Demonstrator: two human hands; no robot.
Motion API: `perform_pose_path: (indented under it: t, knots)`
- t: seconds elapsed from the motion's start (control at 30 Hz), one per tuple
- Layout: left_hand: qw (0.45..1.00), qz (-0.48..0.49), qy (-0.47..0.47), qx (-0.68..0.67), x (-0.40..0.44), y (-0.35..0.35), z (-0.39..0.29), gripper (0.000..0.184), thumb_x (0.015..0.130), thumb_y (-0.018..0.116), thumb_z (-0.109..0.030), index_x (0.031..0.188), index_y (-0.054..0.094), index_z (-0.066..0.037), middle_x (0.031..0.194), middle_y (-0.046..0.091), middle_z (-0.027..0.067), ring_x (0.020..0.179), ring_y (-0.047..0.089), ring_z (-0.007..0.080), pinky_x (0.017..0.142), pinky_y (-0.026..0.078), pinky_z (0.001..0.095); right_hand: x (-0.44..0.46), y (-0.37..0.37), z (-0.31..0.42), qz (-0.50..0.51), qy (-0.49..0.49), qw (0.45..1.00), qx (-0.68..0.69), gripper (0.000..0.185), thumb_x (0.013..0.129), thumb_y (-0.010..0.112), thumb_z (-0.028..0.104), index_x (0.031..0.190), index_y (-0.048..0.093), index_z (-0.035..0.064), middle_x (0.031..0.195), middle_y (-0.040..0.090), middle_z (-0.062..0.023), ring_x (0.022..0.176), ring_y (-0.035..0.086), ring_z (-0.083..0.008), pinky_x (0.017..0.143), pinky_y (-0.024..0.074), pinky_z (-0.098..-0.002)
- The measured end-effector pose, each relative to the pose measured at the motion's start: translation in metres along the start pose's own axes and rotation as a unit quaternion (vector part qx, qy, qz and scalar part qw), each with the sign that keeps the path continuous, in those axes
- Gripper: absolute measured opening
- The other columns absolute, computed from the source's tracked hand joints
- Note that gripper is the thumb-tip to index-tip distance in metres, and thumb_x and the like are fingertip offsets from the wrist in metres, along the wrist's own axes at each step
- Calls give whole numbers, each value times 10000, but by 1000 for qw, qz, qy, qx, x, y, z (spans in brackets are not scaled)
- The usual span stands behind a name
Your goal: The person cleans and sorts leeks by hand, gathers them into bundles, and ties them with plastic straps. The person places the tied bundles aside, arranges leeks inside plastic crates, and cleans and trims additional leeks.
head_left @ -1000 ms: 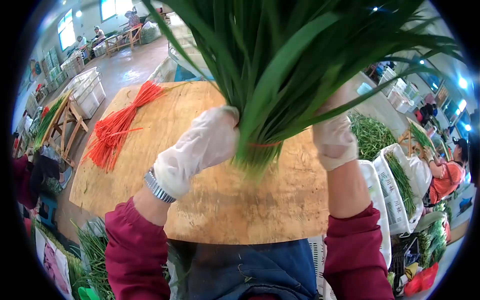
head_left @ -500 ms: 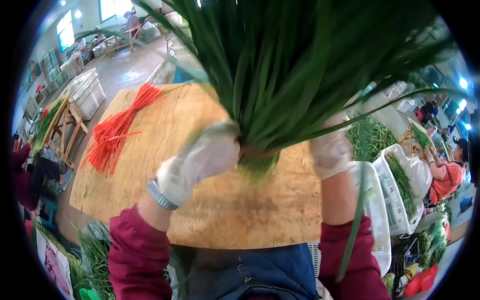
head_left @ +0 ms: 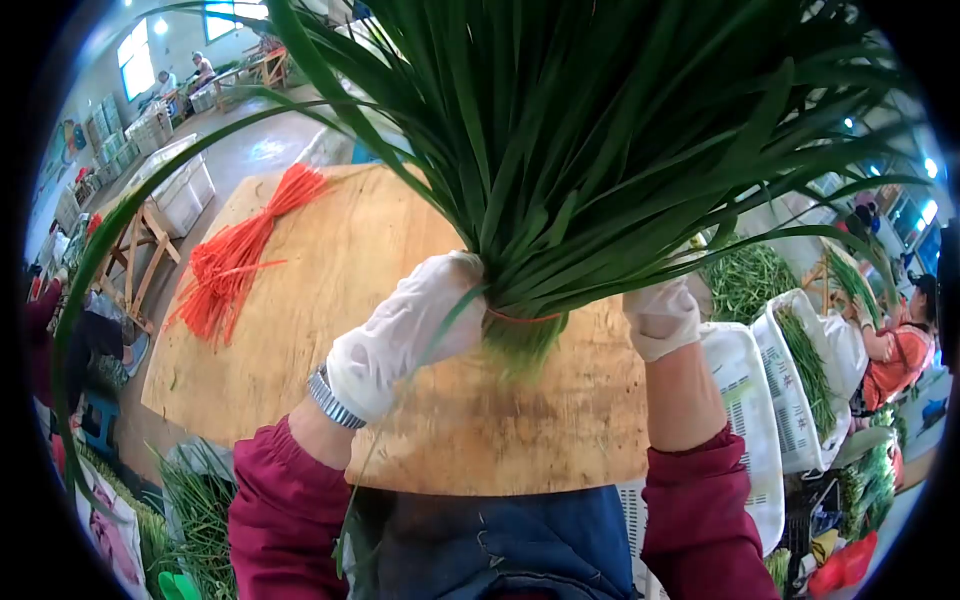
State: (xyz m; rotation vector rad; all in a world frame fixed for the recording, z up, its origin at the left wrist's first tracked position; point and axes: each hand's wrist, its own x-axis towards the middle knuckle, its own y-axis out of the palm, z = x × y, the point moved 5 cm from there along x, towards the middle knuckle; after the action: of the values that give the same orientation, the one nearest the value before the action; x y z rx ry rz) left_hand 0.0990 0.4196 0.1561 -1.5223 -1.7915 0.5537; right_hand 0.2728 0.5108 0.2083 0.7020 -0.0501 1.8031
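Observation:
A thick bunch of garlic chives is held upright above the board, its long leaves fanning out at the top. An orange-red tie circles it near the cut pale ends. My left hand, in a white glove, is closed on the bunch's left side beside the tie. My right hand, also gloved, is at the right under the spreading leaves; its fingers are hidden behind them. On the wooden board lies a bundle of loose red ties, left of the chives.
White crates with greens stand to the right, beside a heap of chives. More greens lie at lower left. A person in an orange-red top works at the far right. Another white crate is at left.
The bunch has swung and its leaves now show sharper. One long leaf arcs out far to the left; the leaf hanging over my right forearm is gone. My left hand has shifted slightly.

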Motion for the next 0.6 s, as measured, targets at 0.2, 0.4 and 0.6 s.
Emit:
perform_pose_path:
  t: [0.2, 0.4, 0.6]
  knots:
    - [1000, -1, 2, 24, 2, 3, 0, 121, 764, 542, -67, 851, 578, 9, 818, 598, 246, 783, 567, 441, 632, 469, 438, 3, 9, 5, 25, 40, 993, -109, 251, 712, 638, 129, 898, 615, -38, 906, 608, -181, 833, 576, -292, 709, 478, -315]
    - [972, -61, -39, -222, -21, 7, -20, 182, 795, 460, -58, 825, 576, 79, 729, 583, 201, 632, 555, 306, 593, 461, 365, 31, 70, 56, 119, -3, 947, -299, 300, 699, 650, 164, 915, 612, -41, 942, 606, -217, 887, 577, -336, 754, 478, -333]
    - [756, -96, -163, -627, -55, 73, -21, 139, 797, 460, -31, 779, 540, 81, 649, 523, 127, 518, 488, 198, 470, 416, 323, 35, 133, -1, 285, 84, 823, -483, 350, 685, 662, 198, 932, 608, -44, 978, 604, -254, 941, 579, -381, 798, 478, -351]
